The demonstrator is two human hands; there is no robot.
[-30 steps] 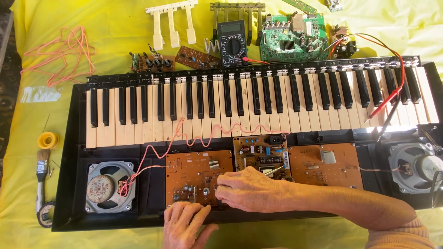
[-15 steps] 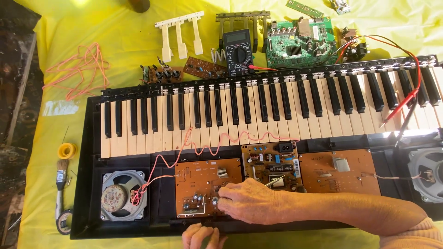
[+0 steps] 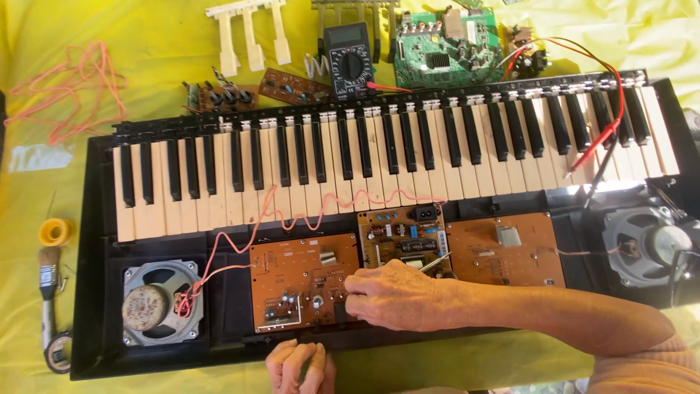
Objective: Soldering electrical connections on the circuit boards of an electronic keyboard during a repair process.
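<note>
An opened black electronic keyboard (image 3: 95, 241) lies across a yellow cloth (image 3: 146, 44), its key row running from 9 o'clock to 3 o'clock.

Right hand (image 3: 397, 295): reaches in from 4 o'clock and rests on the brown circuit board (image 3: 292, 273) just below the middle of the key row. The fingers are drawn together, tips on the board's right part. A thin metal tool (image 3: 435, 263) projects from the top of the hand toward 2 o'clock; exactly how it is held cannot be told.

Left hand (image 3: 299, 365): at 6 o'clock, against the front edge of the case, just below the same board. The fingers are curled in; whether they hold anything cannot be told.

Adjacent parts:
- A smaller board (image 3: 405, 237) with a black socket lies just beside the first, at its 2 o'clock.
- A third brown board (image 3: 503, 252) lies further toward 3 o'clock.
- One speaker (image 3: 157, 303) sits at 8 o'clock, joined to the boards by a pink wire (image 3: 240, 237); a second speaker (image 3: 645, 244) sits at 3 o'clock.

At 12 o'clock, beyond the keys: a black multimeter (image 3: 348, 62), a green circuit board (image 3: 445, 47) and loose white keys (image 3: 248, 36).
</note>
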